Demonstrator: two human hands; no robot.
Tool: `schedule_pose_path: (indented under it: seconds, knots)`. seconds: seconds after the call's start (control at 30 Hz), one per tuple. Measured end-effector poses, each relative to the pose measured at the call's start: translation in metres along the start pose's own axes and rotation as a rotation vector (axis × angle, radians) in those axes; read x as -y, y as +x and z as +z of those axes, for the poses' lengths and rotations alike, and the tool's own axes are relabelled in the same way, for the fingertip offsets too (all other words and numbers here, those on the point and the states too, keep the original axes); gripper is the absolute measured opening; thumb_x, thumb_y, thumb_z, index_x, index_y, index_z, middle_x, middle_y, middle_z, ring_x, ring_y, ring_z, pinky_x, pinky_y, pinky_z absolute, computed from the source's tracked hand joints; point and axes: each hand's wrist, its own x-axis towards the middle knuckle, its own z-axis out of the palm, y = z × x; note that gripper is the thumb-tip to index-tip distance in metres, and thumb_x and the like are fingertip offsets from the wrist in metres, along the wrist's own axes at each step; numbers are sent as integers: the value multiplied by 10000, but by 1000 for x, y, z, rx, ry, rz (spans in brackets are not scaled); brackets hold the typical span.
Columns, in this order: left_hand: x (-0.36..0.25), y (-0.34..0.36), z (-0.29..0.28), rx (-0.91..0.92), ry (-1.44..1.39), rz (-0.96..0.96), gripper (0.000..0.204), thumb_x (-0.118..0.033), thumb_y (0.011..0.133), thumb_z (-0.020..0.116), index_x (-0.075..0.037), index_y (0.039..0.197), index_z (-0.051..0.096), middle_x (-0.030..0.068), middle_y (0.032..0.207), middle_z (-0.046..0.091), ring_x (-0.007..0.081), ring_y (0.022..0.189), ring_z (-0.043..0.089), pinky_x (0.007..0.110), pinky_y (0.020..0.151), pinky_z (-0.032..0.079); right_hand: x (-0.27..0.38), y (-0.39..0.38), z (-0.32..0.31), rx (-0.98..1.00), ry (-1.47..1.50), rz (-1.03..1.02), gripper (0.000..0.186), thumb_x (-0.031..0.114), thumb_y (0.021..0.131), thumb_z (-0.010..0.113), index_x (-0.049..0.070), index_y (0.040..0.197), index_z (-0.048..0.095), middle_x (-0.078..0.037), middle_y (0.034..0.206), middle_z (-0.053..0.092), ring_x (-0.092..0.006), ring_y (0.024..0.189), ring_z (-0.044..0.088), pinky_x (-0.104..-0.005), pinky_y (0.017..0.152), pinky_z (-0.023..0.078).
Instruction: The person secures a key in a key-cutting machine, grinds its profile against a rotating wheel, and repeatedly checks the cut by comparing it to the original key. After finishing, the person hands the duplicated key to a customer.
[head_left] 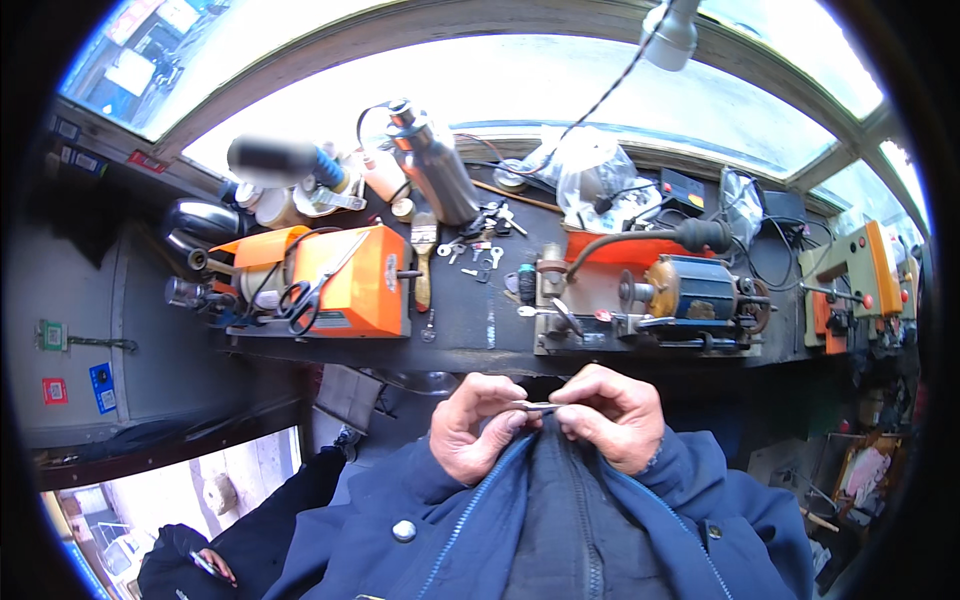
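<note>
My left hand (478,425) and my right hand (610,415) are closed in pinches on a thin silver metal piece (535,406), too small to make out clearly, held in front of my open jacket. Beyond them on the dark bench (475,348) lie loose keys (496,255) and a paintbrush (424,260) with a yellowish handle. An orange machine (355,280) with black-handled scissors (300,307) on top stands at the left. A key machine (680,295) with a blue motor and red tray stands at the right.
A steel flask (440,170), plastic bags (590,190) and cables line the window side. An orange-and-cream machine (865,270) stands at the far right. A lamp (665,40) hangs above. At lower left a person in dark clothes (180,560) holds a small object. A stool (345,395) is under the bench.
</note>
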Motion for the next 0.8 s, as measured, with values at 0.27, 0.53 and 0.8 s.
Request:
schedule_pose_path:
  seconds: [0.27,0.53,0.8]
  knots:
    - [88,11,-87,-638,606,-241,231,-57,944,637,-48,1168,578,39,744,622,118,629,600,288,608,492,3,-5,-10,-120,-31,-31,108,-38,922,645,-36,1025,680,-127,1031,696,-137,899,664,-265,830,532]
    - [118,44,-114,-653,1318,-462,297,-228,944,617,-97,1194,528,197,851,698,419,856,698,528,750,523,6,-13,-20,-130,12,-44,98,-36,903,632,-38,996,662,-160,1028,716,-168,923,692,-308,883,553]
    - [148,41,-146,-647,364,-277,134,-187,1011,627,-87,1080,572,5,706,562,107,539,528,266,537,451,13,-17,-33,-118,6,-2,70,-20,914,631,-32,979,652,-154,984,723,-158,877,693,-293,841,560]
